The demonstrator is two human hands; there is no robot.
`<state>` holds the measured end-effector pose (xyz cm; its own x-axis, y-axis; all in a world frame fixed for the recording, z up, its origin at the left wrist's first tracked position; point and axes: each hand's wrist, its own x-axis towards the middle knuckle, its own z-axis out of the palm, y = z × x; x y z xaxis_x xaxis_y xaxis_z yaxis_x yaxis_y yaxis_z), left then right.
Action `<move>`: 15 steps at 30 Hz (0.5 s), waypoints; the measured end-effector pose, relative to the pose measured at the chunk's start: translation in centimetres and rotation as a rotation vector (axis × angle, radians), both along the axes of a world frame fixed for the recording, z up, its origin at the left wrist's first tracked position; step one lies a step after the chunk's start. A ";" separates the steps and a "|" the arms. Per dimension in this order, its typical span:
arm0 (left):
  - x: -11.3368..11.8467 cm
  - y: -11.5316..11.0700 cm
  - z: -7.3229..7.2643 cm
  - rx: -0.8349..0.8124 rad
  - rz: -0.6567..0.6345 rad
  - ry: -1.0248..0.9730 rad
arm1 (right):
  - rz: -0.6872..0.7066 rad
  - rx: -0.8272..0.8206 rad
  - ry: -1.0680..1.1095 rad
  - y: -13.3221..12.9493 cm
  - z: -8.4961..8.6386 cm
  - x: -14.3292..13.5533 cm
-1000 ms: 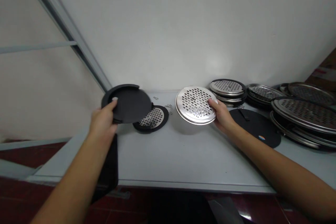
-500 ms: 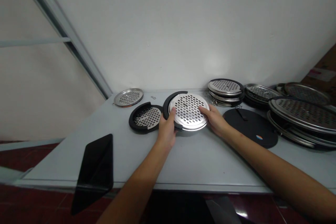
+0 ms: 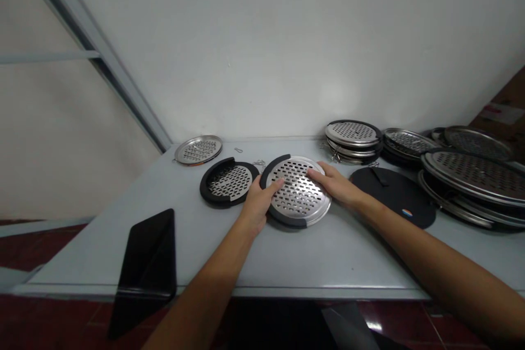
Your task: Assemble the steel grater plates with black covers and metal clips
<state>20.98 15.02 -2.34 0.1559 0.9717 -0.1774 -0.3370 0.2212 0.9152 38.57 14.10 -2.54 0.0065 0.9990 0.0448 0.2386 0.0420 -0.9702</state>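
Between my hands is a round perforated metal plate [image 3: 297, 188] with a black rim band around its left side, held above the table. My left hand [image 3: 260, 199] grips the banded left edge, thumb on top. On the right edge, my right hand [image 3: 334, 183] is closed with its thumb over the metal; its other fingers are hidden beneath. Just left of the held plate lies a perforated plate in a black holder [image 3: 209, 191]. Farther back sits a bare perforated metal plate [image 3: 199, 150]. Small wire clips [image 3: 259, 163] lie behind my left hand.
A stack of perforated plates [image 3: 353, 134] stands by the wall, with more stacked plates [image 3: 476, 175] at right. A flat black disc [image 3: 389, 197] lies beside my right forearm. The black tablet-like panel [image 3: 150, 257] overhangs the front edge of the table [image 3: 328, 268].
The held plate has come lower and slightly nearer to me. It has turned so that its black band reaches farther along the near edge. Both hands keep hold of it.
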 end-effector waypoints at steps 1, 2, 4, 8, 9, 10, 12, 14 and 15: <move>0.1 -0.1 -0.1 0.000 -0.020 -0.003 | 0.024 -0.021 -0.062 0.1 0.3 0.4; 0.2 -0.2 -0.2 -0.002 -0.048 -0.003 | 0.057 -0.043 -0.125 0.4 0.8 1.0; 0.2 -0.4 -0.2 -0.007 -0.145 0.018 | 0.119 -0.069 -0.267 1.1 2.0 2.1; -0.2 -0.4 -0.2 0.009 -0.335 0.164 | 0.158 0.072 -0.609 3.8 4.0 3.1; -0.4 -0.4 -0.1 0.007 -0.375 0.194 | 0.167 0.102 -0.669 4.7 4.1 2.7; -0.7 -0.3 0.1 -0.002 -0.422 0.214 | 0.180 0.125 -0.716 5.5 4.1 2.1; -1.2 -0.3 0.4 -0.030 -0.536 0.233 | 0.232 0.170 -0.804 7.0 3.8 0.4; -1.6 -0.4 0.8 -0.052 -0.630 0.254 | 0.318 0.232 -0.892 8.1 3.3 -1.9; -1.8 -0.4 1.0 -0.056 -0.657 0.265 | 0.371 0.262 -0.929 8.4 3.1 -3.1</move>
